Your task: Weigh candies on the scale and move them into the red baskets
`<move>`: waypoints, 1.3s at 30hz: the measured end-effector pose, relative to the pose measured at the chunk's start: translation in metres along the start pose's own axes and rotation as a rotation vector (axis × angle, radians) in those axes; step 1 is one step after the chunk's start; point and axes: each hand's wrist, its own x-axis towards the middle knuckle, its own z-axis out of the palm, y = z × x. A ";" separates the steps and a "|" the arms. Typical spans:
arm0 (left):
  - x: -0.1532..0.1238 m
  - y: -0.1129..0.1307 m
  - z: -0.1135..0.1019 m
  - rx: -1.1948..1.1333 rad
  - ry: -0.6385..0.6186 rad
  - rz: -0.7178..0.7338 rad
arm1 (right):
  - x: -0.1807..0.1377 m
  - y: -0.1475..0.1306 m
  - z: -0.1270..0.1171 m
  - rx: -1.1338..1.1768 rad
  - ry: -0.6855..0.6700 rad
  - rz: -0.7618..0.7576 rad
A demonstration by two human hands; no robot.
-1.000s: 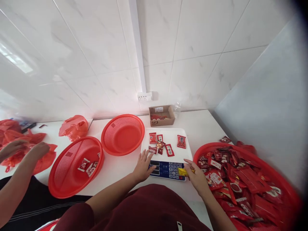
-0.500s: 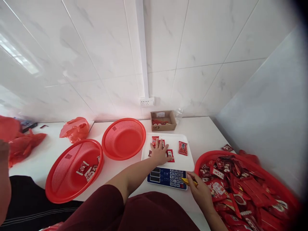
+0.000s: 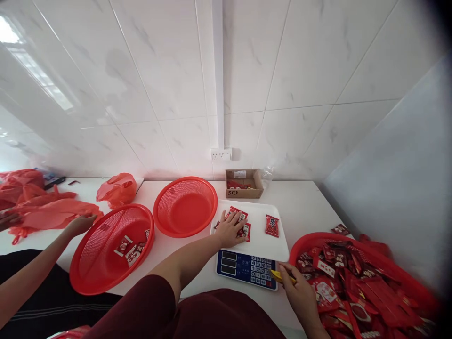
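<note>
My left hand [image 3: 230, 230] lies palm down over several red snack packets [image 3: 243, 231] on the scale's white tray [image 3: 263, 246]. Its fingers are stretched out across them, partly hiding them. Another red packet [image 3: 272, 225] with dark lettering lies apart on the tray's right side. Below the tray shows the scale's blue keypad panel [image 3: 243, 268]. My right hand [image 3: 298, 289] is closed around a slim yellow object [image 3: 281, 277] at the panel's right edge; its exact kind is unclear.
A red basket [image 3: 294, 247] heaped with red packets stands at right. At left are a red basket [image 3: 83, 263] with a few packets and another red basket [image 3: 185, 184]. Behind the tray sits a cardboard box [image 3: 243, 193]. A co-worker's hand [image 3: 83, 225] touches red plastic bags [image 3: 49, 214] at far left.
My left hand has drawn its fingers closer together, and the packets beneath are bunched. My right hand still holds the yellow object. The co-worker's arms have come into view over the red bags.
</note>
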 end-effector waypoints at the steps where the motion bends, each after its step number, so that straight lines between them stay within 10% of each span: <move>1: 0.000 0.000 -0.001 0.000 -0.006 -0.005 | 0.000 0.000 0.000 -0.007 -0.001 0.004; 23: 0.007 0.007 -0.010 -0.005 -0.023 0.017 | -0.002 -0.001 0.001 0.061 0.008 -0.033; 27: -0.014 0.045 -0.021 -0.249 -0.040 0.129 | -0.001 -0.002 0.002 0.092 0.031 -0.006; 32: -0.043 0.091 -0.023 -0.591 -0.402 0.066 | -0.006 -0.023 0.011 0.229 -0.014 0.022; 39: -0.053 0.083 -0.021 -1.010 -0.455 -0.215 | -0.020 -0.044 0.023 0.357 -0.335 0.093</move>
